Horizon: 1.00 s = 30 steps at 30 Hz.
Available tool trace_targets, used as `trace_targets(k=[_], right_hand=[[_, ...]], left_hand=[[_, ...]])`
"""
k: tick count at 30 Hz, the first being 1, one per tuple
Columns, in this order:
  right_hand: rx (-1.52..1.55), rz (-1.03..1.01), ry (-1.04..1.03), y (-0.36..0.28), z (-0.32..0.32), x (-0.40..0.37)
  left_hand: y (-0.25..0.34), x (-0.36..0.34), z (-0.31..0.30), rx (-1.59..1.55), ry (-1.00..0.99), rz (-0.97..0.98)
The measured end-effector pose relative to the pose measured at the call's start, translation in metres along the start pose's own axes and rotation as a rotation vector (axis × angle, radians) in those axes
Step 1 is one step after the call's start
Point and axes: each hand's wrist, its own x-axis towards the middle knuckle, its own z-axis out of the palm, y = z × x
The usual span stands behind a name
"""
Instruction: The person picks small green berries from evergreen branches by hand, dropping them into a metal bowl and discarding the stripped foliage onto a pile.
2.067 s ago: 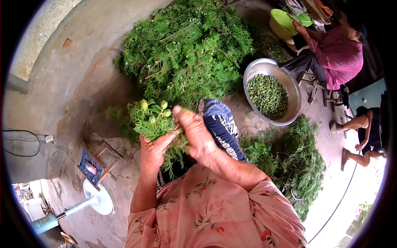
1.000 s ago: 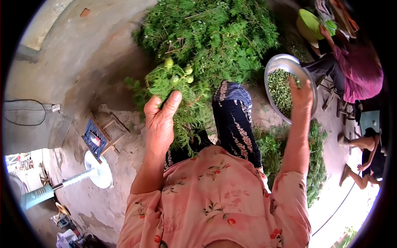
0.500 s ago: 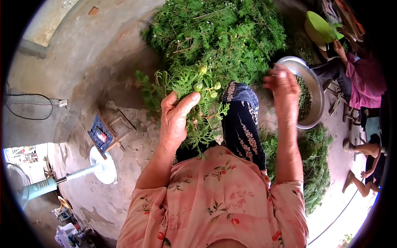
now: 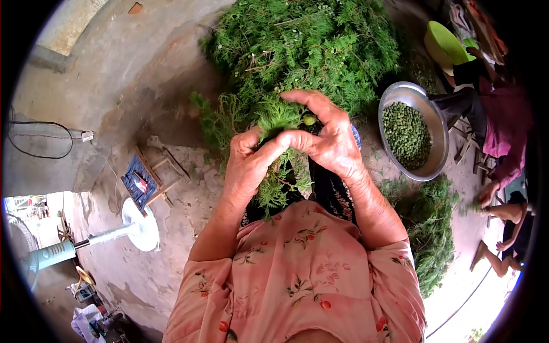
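A leafy evergreen sprig (image 4: pixel 274 114) with flat, scaly fronds is pinched in my left hand (image 4: pixel 243 163), its thumb lying across the stem side. Some of its fronds (image 4: pixel 273 191) hang below the hand over my lap. From the right, my right hand (image 4: pixel 331 134) arches over the sprig, thumb and forefinger spread apart. Between those fingers shows a round green cone (image 4: pixel 309 119). The right thumb tip comes right up to the left thumb, and the other right fingers are partly hidden.
Ahead lies a big heap of cut evergreen branches (image 4: pixel 309 51). A metal basin (image 4: pixel 440 123) of green cones (image 4: pixel 407 134) stands at right, above more branches (image 4: pixel 429 228). A person in purple (image 4: pixel 506 120) sits beyond, near a green basin (image 4: pixel 443 46). At left are a stool (image 4: pixel 140 180) and a fan (image 4: pixel 54 257).
My right hand has moved left from near the metal basin to the sprig. My left hand still holds the sprig. The person in purple has lowered an arm.
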Motion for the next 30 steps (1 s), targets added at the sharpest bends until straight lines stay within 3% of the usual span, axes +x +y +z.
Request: trace_targets(k=[2, 6, 10, 12, 14, 16, 18, 20, 22, 24, 26, 30], right_hand=[[-0.19, 0.017, 0.141, -0.006, 0.002, -0.005], [-0.165, -0.139, 0.157, -0.002, 0.003, -0.007], [-0.157, -0.044, 0.008, -0.002, -0.002, -0.013], [-0.16, -0.081, 0.043, -0.001, -0.004, -0.011], [-0.139, 0.023, 0.028, -0.003, -0.002, -0.011], [-0.152, 0.03, 0.04, -0.004, 0.002, -0.011], [0.248, 0.313, 0.123, 0.003, 0.007, -0.013], [0.385, 0.289, 0.214, 0.014, 0.019, -0.015], [0.709, 0.506, 0.367, 0.014, 0.028, -0.015], [0.795, 0.586, 0.463, 0.014, 0.035, -0.014], [0.479, 0.469, 0.514, 0.018, 0.038, -0.012], [0.37, 0.537, 0.523, 0.024, 0.037, -0.007]], left_hand=[[0.011, 0.001, 0.01, -0.098, 0.147, -0.061], [0.005, -0.002, 0.007, -0.079, 0.113, -0.045], [0.006, -0.002, 0.006, 0.046, 0.032, -0.034], [-0.004, -0.003, 0.001, 0.113, 0.009, -0.046], [-0.016, -0.002, -0.005, 0.208, 0.002, 0.062], [-0.008, -0.004, -0.001, 0.18, -0.01, 0.042], [0.003, -0.006, 0.006, 0.122, -0.017, 0.027], [0.002, -0.005, 0.006, 0.123, -0.057, -0.024], [0.005, -0.003, 0.013, 0.069, 0.031, -0.015], [-0.002, -0.001, 0.007, 0.062, -0.005, -0.035], [-0.008, -0.001, 0.006, 0.115, -0.002, 0.003], [-0.013, 0.002, 0.009, 0.154, 0.035, -0.009]])
